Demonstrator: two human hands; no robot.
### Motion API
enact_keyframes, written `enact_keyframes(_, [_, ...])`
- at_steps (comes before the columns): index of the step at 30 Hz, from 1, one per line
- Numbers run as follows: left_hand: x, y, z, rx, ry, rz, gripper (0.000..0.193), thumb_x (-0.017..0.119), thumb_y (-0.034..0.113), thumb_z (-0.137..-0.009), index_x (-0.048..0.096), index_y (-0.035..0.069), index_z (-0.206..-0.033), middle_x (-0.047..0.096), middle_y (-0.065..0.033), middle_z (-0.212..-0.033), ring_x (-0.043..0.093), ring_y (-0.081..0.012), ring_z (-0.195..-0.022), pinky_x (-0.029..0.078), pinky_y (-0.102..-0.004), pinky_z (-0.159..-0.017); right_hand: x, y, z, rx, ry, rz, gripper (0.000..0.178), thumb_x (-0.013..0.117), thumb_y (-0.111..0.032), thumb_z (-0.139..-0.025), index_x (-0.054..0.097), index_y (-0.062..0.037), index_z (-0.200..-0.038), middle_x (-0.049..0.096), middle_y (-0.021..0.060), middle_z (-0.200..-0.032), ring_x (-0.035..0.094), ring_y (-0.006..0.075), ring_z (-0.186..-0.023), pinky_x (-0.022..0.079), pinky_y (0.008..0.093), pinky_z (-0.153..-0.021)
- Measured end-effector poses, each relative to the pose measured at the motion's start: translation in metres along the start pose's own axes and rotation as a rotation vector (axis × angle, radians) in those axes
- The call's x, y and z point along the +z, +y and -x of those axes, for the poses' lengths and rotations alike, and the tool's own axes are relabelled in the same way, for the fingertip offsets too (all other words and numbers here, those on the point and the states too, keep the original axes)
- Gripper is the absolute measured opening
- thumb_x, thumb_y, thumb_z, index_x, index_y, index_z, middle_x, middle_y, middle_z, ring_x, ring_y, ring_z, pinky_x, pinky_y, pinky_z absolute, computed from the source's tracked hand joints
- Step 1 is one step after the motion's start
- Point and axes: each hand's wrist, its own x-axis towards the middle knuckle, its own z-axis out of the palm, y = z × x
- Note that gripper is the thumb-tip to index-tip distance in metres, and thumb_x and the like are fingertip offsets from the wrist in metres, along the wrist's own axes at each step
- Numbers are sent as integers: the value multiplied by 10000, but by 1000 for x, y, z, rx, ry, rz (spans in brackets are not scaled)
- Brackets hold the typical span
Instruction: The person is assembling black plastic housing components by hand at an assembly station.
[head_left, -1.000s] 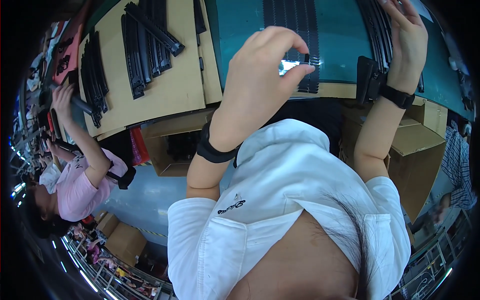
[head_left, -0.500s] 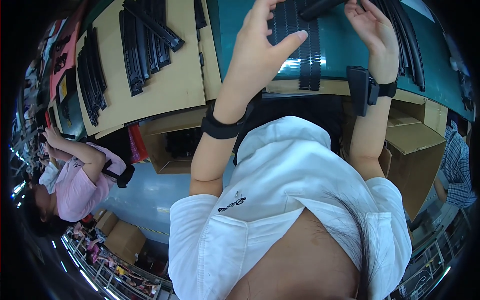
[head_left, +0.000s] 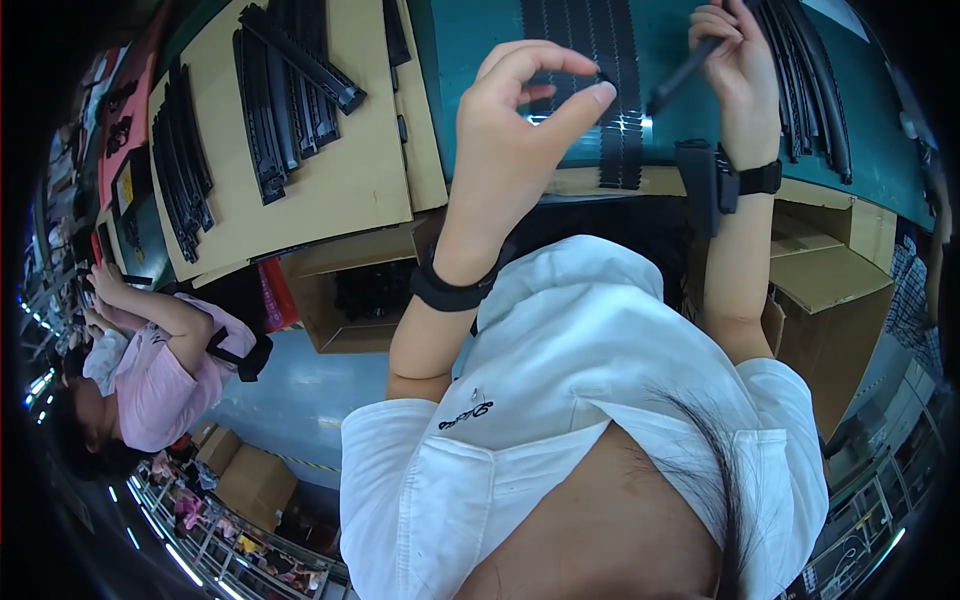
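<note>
My left hand (head_left: pixel 525 125) is over the green table, thumb and forefinger pinching a small black piece (head_left: pixel 606 82). My right hand (head_left: pixel 738 70) grips a long black plastic bar (head_left: pixel 684 77), which slants down toward the left. Under and beyond my left hand lie flat black strips with jagged edges (head_left: pixel 621 130), set side by side in rows. What the small piece is cannot be made out.
Several long black bars (head_left: pixel 815 100) lie right of my right hand. More bars (head_left: pixel 290 85) rest on cardboard at the left. Open cardboard boxes (head_left: pixel 835 290) stand below the table edge. A person in pink (head_left: pixel 165 370) works at the far left.
My left hand has moved down and nearer, its finger and thumb closing on the small piece. The bar in my right hand has swung to point down and left.
</note>
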Motion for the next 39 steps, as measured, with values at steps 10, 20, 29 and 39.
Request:
enact_keyframes(10, [6, 29, 31, -216, -123, 477, 91, 735, 31, -906, 717, -5, -988, 653, -174, -1281, 672, -194, -1060, 532, -328, -954, 49, 121, 13, -659, -103, 618, 401, 455, -208, -1089, 411, -108, -704, 318, -16, -493, 332, 106, -408, 339, 228, -471])
enact_keyframes(20, [4, 34, 33, -421, -294, 534, 27, 706, 21, -923, 693, -2, -931, 721, -169, -1142, 703, -202, -1017, 536, -361, -972, 62, 118, 20, -587, -39, 789, 428, 395, -217, -1099, 405, -115, -683, 331, -17, -488, 345, 106, -391, 354, 247, -488])
enact_keyframes(29, [13, 34, 34, -352, -248, 554, 77, 779, -3, -867, 714, -21, -904, 742, -156, -1076, 694, -114, -914, 548, -241, -848, 63, 118, 21, -542, -1, 827, 458, 369, -231, -1110, 396, -122, -665, 339, -23, -488, 347, 105, -391, 366, 240, -523])
enact_keyframes(39, [16, 36, 33, -365, -235, 559, 80, 776, -19, -866, 698, -22, -888, 741, -152, -1073, 702, -119, -899, 557, -240, -843, 64, 124, 22, -569, -6, 824, 465, 369, -229, -1114, 393, -115, -663, 340, -25, -488, 330, 104, -398, 359, 237, -523])
